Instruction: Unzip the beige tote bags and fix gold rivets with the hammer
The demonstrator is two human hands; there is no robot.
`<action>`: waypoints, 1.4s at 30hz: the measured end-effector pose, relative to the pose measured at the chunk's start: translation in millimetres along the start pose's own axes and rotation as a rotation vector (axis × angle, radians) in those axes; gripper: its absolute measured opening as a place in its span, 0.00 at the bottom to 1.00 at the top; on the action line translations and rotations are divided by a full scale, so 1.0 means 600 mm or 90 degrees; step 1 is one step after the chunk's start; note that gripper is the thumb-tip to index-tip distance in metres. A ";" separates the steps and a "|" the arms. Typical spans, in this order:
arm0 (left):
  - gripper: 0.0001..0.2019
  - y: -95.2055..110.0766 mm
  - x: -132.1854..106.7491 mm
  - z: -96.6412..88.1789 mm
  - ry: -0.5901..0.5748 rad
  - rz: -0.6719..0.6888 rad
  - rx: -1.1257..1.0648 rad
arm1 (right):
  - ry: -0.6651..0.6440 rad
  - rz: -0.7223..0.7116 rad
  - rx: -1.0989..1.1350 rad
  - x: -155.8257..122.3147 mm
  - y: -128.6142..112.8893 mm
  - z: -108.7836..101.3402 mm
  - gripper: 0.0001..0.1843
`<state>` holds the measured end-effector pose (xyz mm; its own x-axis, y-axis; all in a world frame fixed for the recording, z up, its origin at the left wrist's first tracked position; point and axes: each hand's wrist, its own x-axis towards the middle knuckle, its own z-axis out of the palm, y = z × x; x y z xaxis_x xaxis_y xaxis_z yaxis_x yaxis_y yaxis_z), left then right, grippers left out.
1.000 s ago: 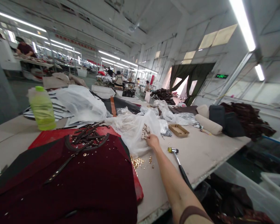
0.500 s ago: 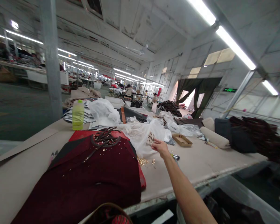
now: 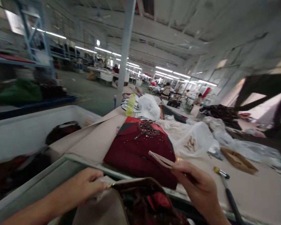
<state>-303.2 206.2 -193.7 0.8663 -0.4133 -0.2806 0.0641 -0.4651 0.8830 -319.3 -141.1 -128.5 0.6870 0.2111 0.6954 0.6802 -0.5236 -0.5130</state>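
Between the fingers of my right hand, a thin beige strap is pinched, its looped end pointing left over a maroon cloth. My left hand is closed on the top edge of a beige bag at the table's front edge. The bag gapes, showing a dark red patterned lining. On the cloth lies a heap of dark studded straps with small shiny bits around it. More pale straps lie in a clear plastic bag behind my right hand.
To the right are a hammer and a shallow cardboard box. A bottle of yellow-green liquid stands at the back beside a white plastic bag. A large white bin holds dark pieces at left.
My right hand has come back from the plastic bag and now holds a strap. My left hand has come into view on the beige bag. The camera has turned left.
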 end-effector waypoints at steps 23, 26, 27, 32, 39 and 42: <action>0.18 0.023 -0.013 -0.016 -0.074 -0.012 -0.155 | -0.293 -0.494 -0.223 0.004 -0.099 0.104 0.25; 0.20 0.026 -0.013 -0.014 -0.053 -0.033 -0.139 | -0.290 -0.503 -0.246 0.000 -0.092 0.101 0.26; 0.21 0.028 -0.013 -0.014 -0.050 -0.038 -0.135 | -0.295 -0.501 -0.255 -0.002 -0.089 0.099 0.26; 0.21 0.034 -0.017 -0.012 -0.073 -0.044 -0.102 | -0.312 -0.504 -0.269 -0.013 -0.080 0.090 0.26; 0.23 -0.001 -0.025 -0.030 -0.008 -0.056 -0.096 | -0.407 -0.370 -0.186 -0.036 -0.030 0.061 0.25; 0.23 -0.005 -0.030 -0.036 -0.011 -0.049 -0.019 | -0.526 -0.141 -0.112 -0.035 -0.020 0.036 0.26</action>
<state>-308.1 231.9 -183.4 0.8492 -0.3908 -0.3551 0.1456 -0.4731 0.8689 -336.1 -121.7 -147.7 0.5554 0.8185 0.1469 0.8176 -0.5053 -0.2760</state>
